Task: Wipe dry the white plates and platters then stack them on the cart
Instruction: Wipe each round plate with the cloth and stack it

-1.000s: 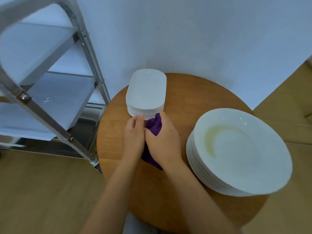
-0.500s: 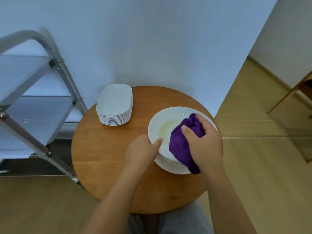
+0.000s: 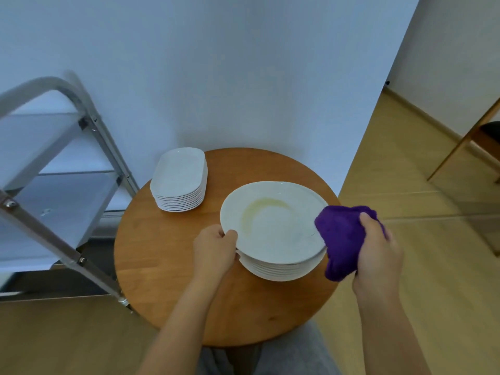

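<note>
A stack of round white plates (image 3: 281, 269) stands on the round wooden table (image 3: 173, 280). The top plate (image 3: 273, 220) carries a yellowish wet arc and is tilted up off the stack on its left side. My left hand (image 3: 215, 247) grips that plate's left rim, thumb on top. My right hand (image 3: 378, 253) holds a purple cloth (image 3: 341, 239) at the plate's right edge. A stack of oblong white platters (image 3: 178, 182) sits at the table's back left. The metal cart (image 3: 54, 185) with grey shelves stands to the left.
A white wall runs behind the table. Wooden floor spreads around it, and a wooden chair leg (image 3: 460, 147) shows at the far right. My grey-clad legs (image 3: 270, 358) are just under the table's near edge.
My right hand moved the purple cloth off the plate's middle to its right edge. My left hand took the left rim and lifted the top plate slightly.
</note>
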`<action>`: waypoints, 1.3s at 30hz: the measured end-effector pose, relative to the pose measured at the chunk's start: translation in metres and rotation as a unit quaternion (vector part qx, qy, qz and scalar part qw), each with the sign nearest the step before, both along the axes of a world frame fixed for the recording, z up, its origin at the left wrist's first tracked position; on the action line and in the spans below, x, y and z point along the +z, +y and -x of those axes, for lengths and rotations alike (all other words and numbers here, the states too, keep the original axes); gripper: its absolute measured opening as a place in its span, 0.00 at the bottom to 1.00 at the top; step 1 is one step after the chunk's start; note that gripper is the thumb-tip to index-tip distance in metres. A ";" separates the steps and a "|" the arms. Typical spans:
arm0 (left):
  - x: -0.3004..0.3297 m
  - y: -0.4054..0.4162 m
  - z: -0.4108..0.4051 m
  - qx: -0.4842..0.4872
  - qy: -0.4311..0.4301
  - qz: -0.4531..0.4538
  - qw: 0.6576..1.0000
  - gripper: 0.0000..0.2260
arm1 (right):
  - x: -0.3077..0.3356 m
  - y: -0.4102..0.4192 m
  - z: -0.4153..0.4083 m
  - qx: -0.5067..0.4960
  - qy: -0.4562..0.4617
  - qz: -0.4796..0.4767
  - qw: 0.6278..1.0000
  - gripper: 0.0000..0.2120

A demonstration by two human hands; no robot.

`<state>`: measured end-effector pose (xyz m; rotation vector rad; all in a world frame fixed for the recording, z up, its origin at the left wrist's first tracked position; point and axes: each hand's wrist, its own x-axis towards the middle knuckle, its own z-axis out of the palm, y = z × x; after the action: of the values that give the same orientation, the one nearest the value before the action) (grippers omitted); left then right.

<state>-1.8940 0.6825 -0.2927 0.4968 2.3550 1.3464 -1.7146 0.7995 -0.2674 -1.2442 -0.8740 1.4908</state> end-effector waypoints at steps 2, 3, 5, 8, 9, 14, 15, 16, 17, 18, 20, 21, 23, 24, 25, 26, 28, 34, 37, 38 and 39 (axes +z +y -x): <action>0.000 -0.006 -0.001 0.023 -0.063 -0.059 0.996 0.09 | -0.004 0.000 -0.011 -0.001 0.061 0.056 0.997 0.05; 0.000 -0.008 -0.002 0.031 -0.091 -0.086 0.992 0.09 | -0.007 -0.003 -0.014 0.006 0.077 0.071 0.994 0.08; 0.000 -0.011 -0.007 0.046 -0.127 -0.125 0.983 0.09 | -0.009 -0.010 -0.013 0.017 0.109 0.105 0.988 0.12; 0.004 -0.019 -0.016 0.067 -0.152 -0.175 0.971 0.11 | -0.012 -0.020 -0.005 0.042 0.134 0.133 0.981 0.14; 0.006 -0.024 -0.018 0.073 -0.151 -0.188 0.968 0.11 | -0.012 -0.022 -0.003 0.052 0.133 0.127 0.982 0.15; 0.022 -0.051 -0.024 0.073 -0.139 -0.222 0.962 0.10 | -0.005 -0.038 0.014 0.175 0.027 0.047 0.983 0.36; 0.025 -0.056 -0.026 0.070 -0.143 -0.226 0.961 0.09 | -0.004 -0.042 0.019 0.180 -0.014 0.021 0.983 0.41; 0.027 -0.062 -0.029 0.069 -0.154 -0.231 0.958 0.08 | -0.002 -0.046 0.022 0.174 -0.047 -0.002 0.984 0.42; 0.029 -0.067 -0.032 0.071 -0.167 -0.238 0.954 0.06 | -0.001 -0.049 0.025 0.166 -0.068 -0.015 0.984 0.41; 0.030 -0.072 -0.034 0.076 -0.181 -0.246 0.949 0.05 | 0.000 -0.052 0.026 0.160 -0.072 -0.018 0.984 0.40; 0.031 -0.083 -0.038 0.089 -0.207 -0.261 0.939 0.05 | 0.003 -0.056 0.027 0.169 -0.059 0.006 0.984 0.35; 0.032 -0.088 -0.039 0.096 -0.213 -0.264 0.936 0.07 | 0.004 -0.058 0.026 0.183 -0.053 0.027 0.981 0.32; 0.032 -0.096 -0.044 0.102 -0.217 -0.260 0.935 0.08 | 0.008 -0.061 0.025 0.205 -0.046 0.059 0.976 0.27; 0.033 -0.099 -0.046 0.100 -0.217 -0.255 0.937 0.07 | 0.010 -0.062 0.025 0.210 -0.046 0.067 0.974 0.26; 0.032 -0.102 -0.047 0.093 -0.210 -0.244 0.942 0.08 | 0.011 -0.063 0.025 0.210 -0.044 0.074 0.974 0.25; 0.032 -0.106 -0.046 0.087 -0.203 -0.228 0.948 0.10 | 0.013 -0.063 0.026 0.211 -0.041 0.081 0.973 0.24; 0.033 -0.115 -0.037 0.077 -0.223 -0.210 0.949 0.13 | 0.017 -0.062 0.026 0.224 -0.048 0.093 0.969 0.23; 0.045 -0.129 0.004 0.012 -0.433 -0.338 0.835 0.11 | 0.028 -0.065 0.026 0.331 -0.141 0.079 0.930 0.24; 0.040 -0.128 0.007 0.054 -0.485 -0.337 0.806 0.09 | 0.028 -0.072 0.033 0.353 -0.189 0.035 0.916 0.25; 0.037 -0.129 0.005 0.070 -0.490 -0.344 0.798 0.08 | 0.028 -0.074 0.034 0.348 -0.232 -0.007 0.908 0.26; 0.034 -0.130 0.003 0.076 -0.488 -0.353 0.794 0.08 | 0.028 -0.076 0.035 0.333 -0.283 -0.069 0.897 0.27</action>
<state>-1.8971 0.5530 -0.2591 -0.2207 1.0252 1.9131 -1.7497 0.7232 -0.2394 -1.3650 -1.9131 1.5419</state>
